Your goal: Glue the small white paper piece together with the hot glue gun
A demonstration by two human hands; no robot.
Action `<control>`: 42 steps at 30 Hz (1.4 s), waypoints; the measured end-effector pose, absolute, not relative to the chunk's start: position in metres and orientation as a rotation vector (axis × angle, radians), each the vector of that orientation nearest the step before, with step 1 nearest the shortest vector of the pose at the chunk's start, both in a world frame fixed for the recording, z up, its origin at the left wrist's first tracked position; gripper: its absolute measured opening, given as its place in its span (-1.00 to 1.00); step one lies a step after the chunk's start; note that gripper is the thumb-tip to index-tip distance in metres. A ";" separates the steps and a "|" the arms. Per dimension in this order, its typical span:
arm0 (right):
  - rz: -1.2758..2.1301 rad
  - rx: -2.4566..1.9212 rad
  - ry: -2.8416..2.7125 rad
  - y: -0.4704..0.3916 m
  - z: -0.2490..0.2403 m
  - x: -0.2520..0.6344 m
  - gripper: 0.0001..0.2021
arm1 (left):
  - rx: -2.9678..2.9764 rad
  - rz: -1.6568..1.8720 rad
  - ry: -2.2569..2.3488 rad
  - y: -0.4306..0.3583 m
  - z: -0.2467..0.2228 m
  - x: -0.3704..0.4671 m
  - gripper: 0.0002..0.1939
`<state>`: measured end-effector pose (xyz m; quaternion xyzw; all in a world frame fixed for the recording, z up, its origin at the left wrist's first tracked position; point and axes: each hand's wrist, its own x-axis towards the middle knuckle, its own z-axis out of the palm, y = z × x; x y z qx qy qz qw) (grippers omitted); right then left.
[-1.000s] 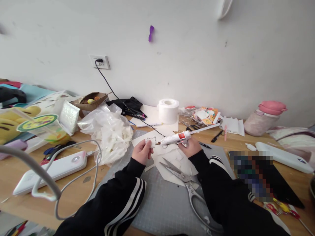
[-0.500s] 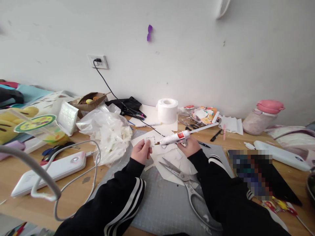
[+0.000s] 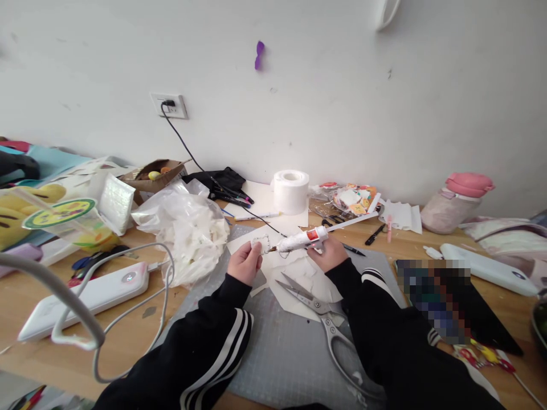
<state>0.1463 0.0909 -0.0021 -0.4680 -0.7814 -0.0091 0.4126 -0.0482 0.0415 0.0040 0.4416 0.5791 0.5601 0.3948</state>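
Between thumb and fingers, my left hand (image 3: pixel 245 263) pinches a small white piece (image 3: pixel 261 245) with dark marks along its edges. My right hand (image 3: pixel 329 254) is wrapped round the handle of a white hot glue gun (image 3: pixel 302 239) with a red label. Its metal nozzle points left and lies at the right edge of the small piece; whether they touch I cannot tell. A long white glue stick (image 3: pixel 354 220) sticks out of the gun's back. Below the hands, open metal scissors (image 3: pixel 317 306) rest on white paper (image 3: pixel 290 293) over a grey cutting mat (image 3: pixel 273 353).
A plastic bag of white material (image 3: pixel 192 239) lies left of the mat, near a white power bank (image 3: pixel 92 299) with a looping cable. Behind the hands stands a white roll (image 3: pixel 291 193). A tablet (image 3: pixel 457 307) and a pink-lidded bottle (image 3: pixel 455 205) are on the right.
The small white piece seems slightly shifted or tilted at the nozzle. Both hands keep nearly the same place and grip.
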 end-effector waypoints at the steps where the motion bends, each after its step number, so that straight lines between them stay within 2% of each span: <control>1: -0.020 -1.186 -1.965 0.091 -0.002 0.146 -0.76 | 1.121 1.419 1.469 0.041 0.004 -0.048 -0.71; 11: 0.037 -1.276 -1.946 0.093 -0.007 0.149 -0.77 | 1.159 1.412 1.495 0.040 0.007 -0.048 -0.69; 19: 0.106 -1.325 -1.905 0.081 0.003 0.144 -0.66 | 1.159 1.391 1.498 0.039 0.007 -0.046 -0.70; 42: 0.224 -1.476 -1.787 0.077 0.006 0.140 -0.76 | 1.118 1.436 1.499 0.038 0.008 -0.043 -0.71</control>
